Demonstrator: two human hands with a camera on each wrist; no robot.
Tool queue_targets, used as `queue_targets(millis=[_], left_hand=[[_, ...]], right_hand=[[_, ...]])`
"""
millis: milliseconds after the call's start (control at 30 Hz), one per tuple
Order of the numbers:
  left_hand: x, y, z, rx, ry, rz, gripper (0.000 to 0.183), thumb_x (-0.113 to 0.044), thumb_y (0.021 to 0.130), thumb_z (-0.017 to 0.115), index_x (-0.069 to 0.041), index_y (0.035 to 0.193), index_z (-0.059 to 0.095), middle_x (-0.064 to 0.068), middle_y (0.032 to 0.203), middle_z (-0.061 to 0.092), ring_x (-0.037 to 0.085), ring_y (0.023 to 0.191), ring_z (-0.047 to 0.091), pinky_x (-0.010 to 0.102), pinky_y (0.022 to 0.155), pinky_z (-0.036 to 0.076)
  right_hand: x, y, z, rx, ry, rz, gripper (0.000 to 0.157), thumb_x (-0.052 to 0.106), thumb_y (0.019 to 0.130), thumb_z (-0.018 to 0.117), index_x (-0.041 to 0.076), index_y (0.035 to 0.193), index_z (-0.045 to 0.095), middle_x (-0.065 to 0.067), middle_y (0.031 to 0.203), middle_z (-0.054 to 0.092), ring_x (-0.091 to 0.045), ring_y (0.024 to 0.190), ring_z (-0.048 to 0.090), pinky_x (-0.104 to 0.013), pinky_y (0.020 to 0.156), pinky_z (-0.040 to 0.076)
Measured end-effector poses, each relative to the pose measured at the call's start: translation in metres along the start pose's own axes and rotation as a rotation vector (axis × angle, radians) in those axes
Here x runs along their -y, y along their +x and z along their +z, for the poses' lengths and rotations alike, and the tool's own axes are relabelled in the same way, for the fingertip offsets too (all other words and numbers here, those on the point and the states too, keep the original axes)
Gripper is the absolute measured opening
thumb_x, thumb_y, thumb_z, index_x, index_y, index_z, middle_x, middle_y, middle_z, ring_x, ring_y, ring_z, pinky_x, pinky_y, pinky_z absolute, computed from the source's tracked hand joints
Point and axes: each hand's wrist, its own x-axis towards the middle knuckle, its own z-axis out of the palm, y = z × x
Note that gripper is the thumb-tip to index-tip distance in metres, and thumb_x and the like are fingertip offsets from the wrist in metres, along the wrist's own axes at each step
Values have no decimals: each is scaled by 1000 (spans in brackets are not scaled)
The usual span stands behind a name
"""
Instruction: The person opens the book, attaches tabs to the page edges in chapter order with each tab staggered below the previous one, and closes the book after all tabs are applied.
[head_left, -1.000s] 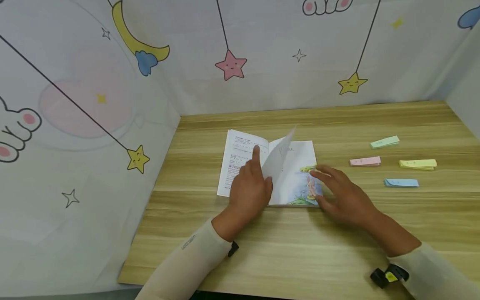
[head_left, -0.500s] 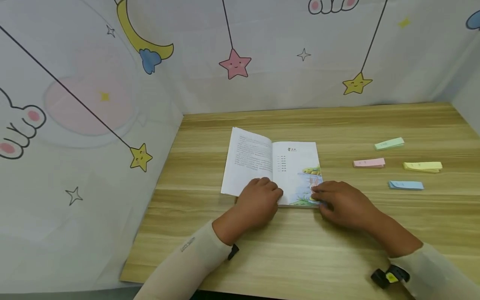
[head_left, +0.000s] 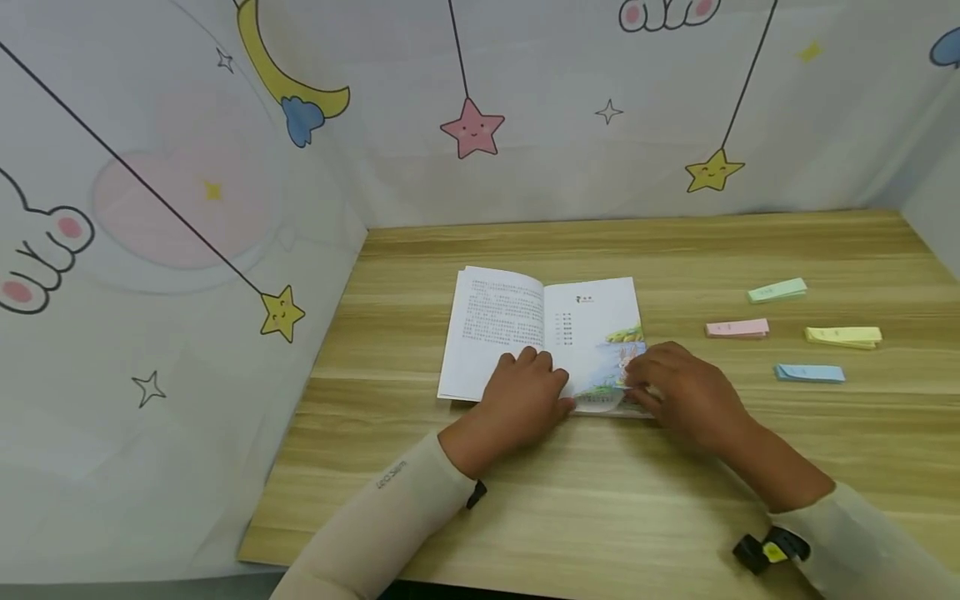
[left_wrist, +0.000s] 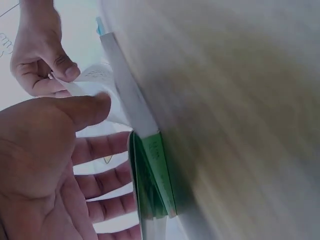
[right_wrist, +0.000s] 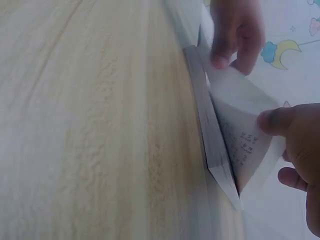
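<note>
A book (head_left: 487,333) lies spread on the table, with text on its left side and a coloured rabbit picture on the right-hand page (head_left: 592,312). My left hand (head_left: 521,400) rests across the lower middle of the book, its fingers on the left page and its thumb on the right in the left wrist view. With thumb and fingers my right hand (head_left: 686,396) pinches the lower right corner of the page, which curls up. Beneath the raised page (right_wrist: 245,135), printed text shows in the right wrist view. A green spine (left_wrist: 156,162) faces the left wrist camera.
To the right of the book lie small folded paper strips: green (head_left: 777,290), pink (head_left: 737,328), yellow (head_left: 843,337) and blue (head_left: 809,373). A white curtain (head_left: 555,183) with star and moon drawings stands behind the wooden table (head_left: 600,508).
The left hand has swept a page over to the left and come down on the book's lower middle. My right hand has taken the right page's corner and lifted it.
</note>
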Motion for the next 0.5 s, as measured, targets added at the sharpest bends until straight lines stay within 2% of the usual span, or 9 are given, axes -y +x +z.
queue_targets(millis=[67, 100, 167, 233, 267, 333, 367, 433, 500], left_hand=[[2, 0, -1, -48, 1, -20, 36, -39, 91, 55, -15, 118, 58, -1, 90, 55, 18, 83, 48, 37, 66, 39], [3, -1, -1, -85, -15, -43, 45, -34, 90, 54, -11, 129, 52, 0, 89, 56, 18, 79, 50, 36, 63, 41], [6, -2, -1, -201, -79, -114, 68, -29, 88, 56, -5, 145, 27, 5, 90, 58, 19, 72, 54, 35, 56, 44], [9, -3, -2, -352, -142, -187, 88, -26, 86, 60, -5, 149, 3, 13, 99, 57, 23, 73, 56, 36, 49, 45], [11, -4, -2, -418, -148, -218, 94, -26, 86, 62, -7, 149, -5, 17, 108, 54, 27, 81, 58, 38, 51, 47], [16, -6, -3, -501, -105, -278, 96, -23, 84, 66, -15, 149, -4, 24, 132, 39, 36, 109, 50, 43, 72, 50], [18, -8, -3, -504, -52, -293, 95, -19, 83, 68, -19, 149, 0, 24, 142, 26, 39, 123, 38, 48, 85, 45], [21, -11, -4, -439, 86, -284, 88, -15, 80, 70, -25, 149, 16, 23, 151, 6, 43, 137, 10, 57, 102, 25], [21, -15, -5, -330, 184, -196, 72, -16, 79, 73, -29, 141, 39, 19, 154, 2, 44, 138, -4, 61, 105, 7]], right_hand=[[1, 0, 0, -10, -9, 53, 53, 22, 72, 81, 13, 119, 59, -1, 121, 55, -22, 111, 50, -39, 75, 49], [1, -1, 0, -10, -10, 83, 65, 23, 71, 82, 13, 128, 53, -4, 129, 49, -24, 115, 48, -41, 74, 50], [1, -2, -1, 3, -17, 116, 78, 26, 72, 81, 15, 139, 43, -7, 139, 40, -27, 121, 43, -44, 72, 50], [-1, -5, -1, 40, -17, 95, 71, 25, 76, 78, 16, 138, 45, -6, 140, 40, -27, 123, 42, -44, 77, 49], [-2, -6, -1, 61, -14, 67, 62, 24, 79, 75, 15, 134, 50, -5, 138, 43, -26, 123, 43, -44, 81, 48], [-5, -9, -1, 107, -11, 1, 43, 21, 83, 71, 13, 124, 60, -4, 131, 51, -23, 120, 46, -43, 86, 45], [-6, -11, 0, 129, -3, -23, 35, 19, 84, 69, 12, 118, 64, -3, 126, 54, -22, 117, 49, -41, 88, 45], [-7, -14, 1, 165, 16, -47, 25, 17, 85, 68, 11, 110, 68, -2, 117, 60, -21, 110, 54, -40, 88, 45], [-9, -16, 2, 187, 30, -36, 24, 17, 86, 68, 12, 109, 68, 0, 110, 62, -19, 104, 57, -40, 85, 46]])
